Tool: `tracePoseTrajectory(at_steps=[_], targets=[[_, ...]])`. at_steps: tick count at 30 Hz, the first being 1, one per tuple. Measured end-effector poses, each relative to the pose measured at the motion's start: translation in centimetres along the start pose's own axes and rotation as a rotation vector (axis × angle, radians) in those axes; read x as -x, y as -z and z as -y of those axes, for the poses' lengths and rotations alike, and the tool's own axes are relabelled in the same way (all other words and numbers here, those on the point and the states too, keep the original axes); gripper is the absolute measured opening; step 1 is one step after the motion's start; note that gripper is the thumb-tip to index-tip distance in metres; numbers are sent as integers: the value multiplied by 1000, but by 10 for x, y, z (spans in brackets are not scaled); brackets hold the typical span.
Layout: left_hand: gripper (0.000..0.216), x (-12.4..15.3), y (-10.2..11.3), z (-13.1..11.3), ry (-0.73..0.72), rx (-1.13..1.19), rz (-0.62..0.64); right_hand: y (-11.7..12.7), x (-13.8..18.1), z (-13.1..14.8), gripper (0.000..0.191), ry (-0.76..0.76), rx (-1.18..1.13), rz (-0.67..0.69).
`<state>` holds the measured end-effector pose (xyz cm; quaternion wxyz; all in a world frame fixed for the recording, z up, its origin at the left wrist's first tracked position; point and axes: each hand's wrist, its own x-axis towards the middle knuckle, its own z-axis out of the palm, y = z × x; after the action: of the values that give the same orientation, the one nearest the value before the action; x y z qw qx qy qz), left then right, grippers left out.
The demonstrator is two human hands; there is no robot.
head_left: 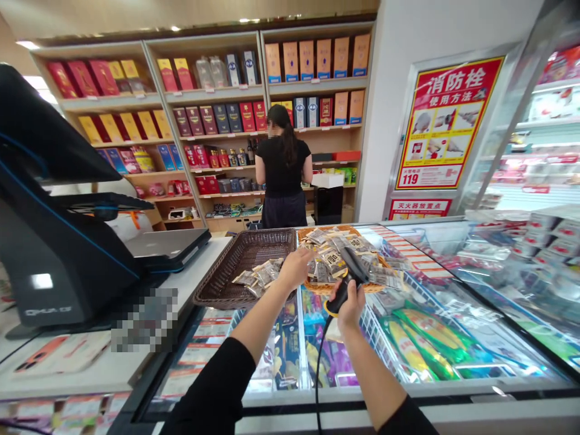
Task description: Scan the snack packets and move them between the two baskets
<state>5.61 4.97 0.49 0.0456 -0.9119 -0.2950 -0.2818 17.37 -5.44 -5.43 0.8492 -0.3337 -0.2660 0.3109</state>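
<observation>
My right hand is wrapped round the grip of a black and yellow handheld barcode scanner, its cable trailing down to the counter's front. The scanner's head is over an orange wicker basket heaped with small clear packets with dark contents. My left hand is closed at that basket's left edge, against the packets; whatever its fingers hold is hidden. To its left, a dark brown wicker basket contains a smaller pile of similar packets.
Both baskets stand on a glass-topped freezer with bagged goods inside. At left are a black checkout machine, a flat scale plate and a phone. Behind the counter a person faces shelves of boxes.
</observation>
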Motion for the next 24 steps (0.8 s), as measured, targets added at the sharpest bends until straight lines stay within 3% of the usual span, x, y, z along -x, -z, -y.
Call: tracePoseTrajectory(at_steps=[3, 6, 11, 13, 15, 19, 21, 24], targets=[[47, -28, -19, -18, -168, -66, 130, 2, -4, -1, 30, 14, -7, -57], [40, -42, -28, -26, -227, -113, 166, 4, -5, -3, 29, 21, 5, -62], [33, -32, -8, -18, -270, -67, 160, 4, -3, -5, 28, 44, 9, -14], [31, -16, 4, -4, -114, 16, 87, 2, 0, -5, 29, 59, 30, 31], [27, 3, 12, 14, 158, 130, -48, 0, 4, -7, 29, 64, 82, 117], [20, 41, 13, 54, 646, 542, -253, 2, 12, -11, 27, 47, 348, 432], [21, 53, 8, 67, 784, 731, -343, 4, 15, -12, 24, 64, 512, 577], [24, 59, 2, 75, 886, 834, -468, 6, 18, -10, 21, 83, 656, 686]])
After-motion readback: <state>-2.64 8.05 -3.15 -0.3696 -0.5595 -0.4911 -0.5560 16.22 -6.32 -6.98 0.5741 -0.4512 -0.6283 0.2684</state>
